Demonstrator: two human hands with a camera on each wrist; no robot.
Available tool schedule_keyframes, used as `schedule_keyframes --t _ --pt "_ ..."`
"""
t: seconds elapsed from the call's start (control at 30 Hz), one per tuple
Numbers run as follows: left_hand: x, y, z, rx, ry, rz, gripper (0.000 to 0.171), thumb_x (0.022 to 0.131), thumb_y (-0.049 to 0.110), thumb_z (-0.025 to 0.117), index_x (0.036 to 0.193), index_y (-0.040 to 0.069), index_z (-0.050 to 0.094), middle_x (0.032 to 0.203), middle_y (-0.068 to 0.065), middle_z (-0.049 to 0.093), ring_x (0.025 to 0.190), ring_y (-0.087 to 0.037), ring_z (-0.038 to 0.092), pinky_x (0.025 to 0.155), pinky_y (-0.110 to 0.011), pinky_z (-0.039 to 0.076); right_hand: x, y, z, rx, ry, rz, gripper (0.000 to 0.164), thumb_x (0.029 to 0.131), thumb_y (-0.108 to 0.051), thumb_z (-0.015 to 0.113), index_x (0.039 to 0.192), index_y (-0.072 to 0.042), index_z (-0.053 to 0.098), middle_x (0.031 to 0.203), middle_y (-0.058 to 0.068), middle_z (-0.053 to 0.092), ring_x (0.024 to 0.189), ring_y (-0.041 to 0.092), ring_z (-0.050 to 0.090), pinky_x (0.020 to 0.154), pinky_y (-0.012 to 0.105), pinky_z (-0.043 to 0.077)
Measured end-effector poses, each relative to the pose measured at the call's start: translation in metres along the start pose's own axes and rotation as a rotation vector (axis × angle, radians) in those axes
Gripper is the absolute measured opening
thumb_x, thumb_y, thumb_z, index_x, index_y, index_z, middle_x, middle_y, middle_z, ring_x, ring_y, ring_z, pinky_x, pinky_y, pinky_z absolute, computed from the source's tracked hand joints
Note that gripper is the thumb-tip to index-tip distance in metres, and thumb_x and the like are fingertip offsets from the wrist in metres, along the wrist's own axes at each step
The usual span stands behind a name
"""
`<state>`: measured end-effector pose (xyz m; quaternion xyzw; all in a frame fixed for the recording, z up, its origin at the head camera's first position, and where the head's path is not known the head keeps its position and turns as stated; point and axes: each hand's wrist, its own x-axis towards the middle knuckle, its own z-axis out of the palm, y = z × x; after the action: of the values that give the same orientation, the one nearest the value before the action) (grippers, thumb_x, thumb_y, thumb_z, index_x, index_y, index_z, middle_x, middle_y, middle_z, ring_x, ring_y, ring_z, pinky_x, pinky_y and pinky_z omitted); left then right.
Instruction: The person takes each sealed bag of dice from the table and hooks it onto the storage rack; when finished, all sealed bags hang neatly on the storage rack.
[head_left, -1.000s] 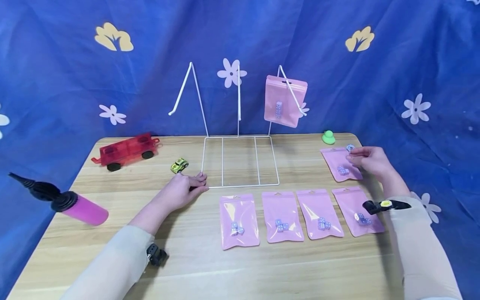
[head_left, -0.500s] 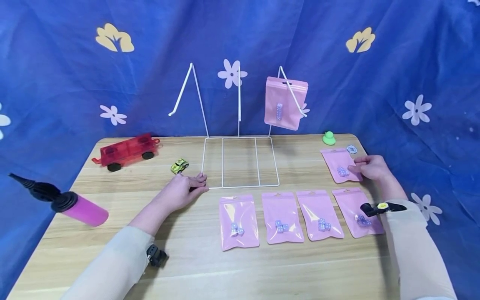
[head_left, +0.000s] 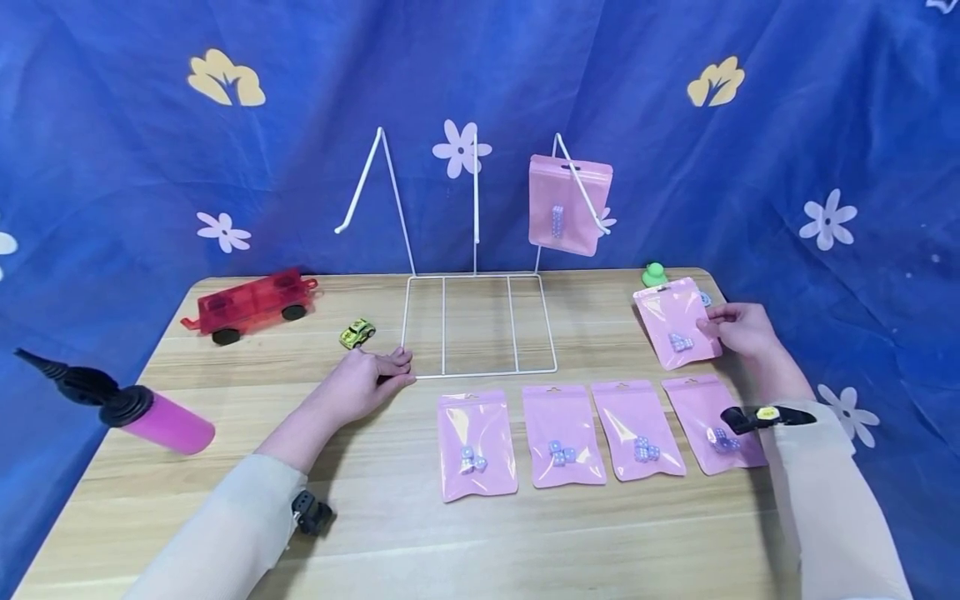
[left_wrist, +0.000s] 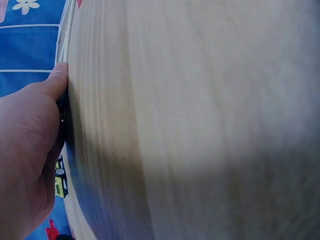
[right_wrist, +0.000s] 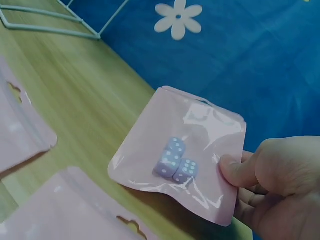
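My right hand (head_left: 742, 329) pinches the right edge of a pink zip bag (head_left: 667, 312), thumb on the front. The bag is tilted up from the table at the far right; lilac dice (right_wrist: 171, 162) show through its clear face in the right wrist view. At the front left corner of a white wire display rack (head_left: 483, 373), my left hand (head_left: 363, 383) grips the base, the thumb (left_wrist: 59, 75) along the wire. Another pink bag (head_left: 543, 187) with dice hangs on the rack's right hook. The left and middle hooks hold nothing.
Several pink bags of dice, including one bag (head_left: 476, 417), lie in a row before the rack. Behind the held bag are a green duck (head_left: 655, 273) and a chip (head_left: 705, 298). Leftward stand a toy car (head_left: 357, 333), a red wagon (head_left: 251, 304) and a pink pump (head_left: 168, 421).
My right hand has drawn back from the chip to the bag's right edge and lifted the bag, which now tilts up and partly covers the chip. My left hand has stayed on the rack.
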<state>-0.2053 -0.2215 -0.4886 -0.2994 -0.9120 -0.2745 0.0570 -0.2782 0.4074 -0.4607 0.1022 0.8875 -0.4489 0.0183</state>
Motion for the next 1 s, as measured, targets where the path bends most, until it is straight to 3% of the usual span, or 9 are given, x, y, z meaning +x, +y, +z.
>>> schedule_keyframes --t 0.2,0.53,0.6,0.73,1.0 --pt "0.000 0.000 0.000 0.000 -0.003 -0.001 0.023 0.095 0.013 0.082 0.112 -0.003 0.080 0.123 -0.021 0.072 0.118 -0.035 0.070 0.104 -0.050 0.054 -0.012 -0.017 -0.002 0.106 -0.004 -0.093 0.026 0.097 -0.003 0.077 0.110 0.015 0.064 0.079 -0.009 0.065 0.070 0.005 0.058 0.058 0.019 0.053" --pt "-0.001 -0.001 0.000 -0.005 -0.009 -0.013 0.023 0.096 0.014 0.081 0.113 -0.002 0.080 0.124 -0.021 0.072 0.119 -0.035 0.069 0.105 -0.050 0.053 -0.034 -0.052 -0.007 0.215 -0.026 -0.204 0.009 0.098 0.006 0.071 0.104 0.013 0.069 0.082 -0.008 0.070 0.074 0.005 0.062 0.061 0.017 0.055" --pt "-0.002 -0.001 -0.001 -0.002 -0.007 -0.009 0.023 0.096 0.014 0.081 0.113 -0.003 0.080 0.124 -0.021 0.072 0.119 -0.035 0.069 0.105 -0.050 0.054 -0.039 -0.060 -0.007 0.270 -0.028 -0.228 0.004 0.096 0.010 0.071 0.099 0.008 0.073 0.082 -0.007 0.071 0.074 0.004 0.063 0.061 0.016 0.055" --pt "-0.002 0.000 -0.001 0.000 -0.011 -0.006 0.025 0.096 0.014 0.081 0.114 -0.003 0.079 0.124 -0.021 0.072 0.119 -0.034 0.069 0.105 -0.050 0.054 -0.054 -0.077 -0.006 0.419 -0.052 -0.296 0.014 0.092 0.015 0.072 0.090 0.001 0.075 0.081 -0.004 0.073 0.073 0.004 0.066 0.060 0.014 0.055" --pt "-0.002 0.000 -0.002 -0.008 -0.009 0.003 0.024 0.096 0.014 0.082 0.113 -0.003 0.080 0.125 -0.022 0.071 0.119 -0.034 0.069 0.104 -0.051 0.054 -0.082 -0.102 -0.002 0.661 -0.146 -0.441 0.016 0.090 0.024 0.068 0.090 0.009 0.074 0.080 0.006 0.074 0.071 0.009 0.068 0.061 0.016 0.056"
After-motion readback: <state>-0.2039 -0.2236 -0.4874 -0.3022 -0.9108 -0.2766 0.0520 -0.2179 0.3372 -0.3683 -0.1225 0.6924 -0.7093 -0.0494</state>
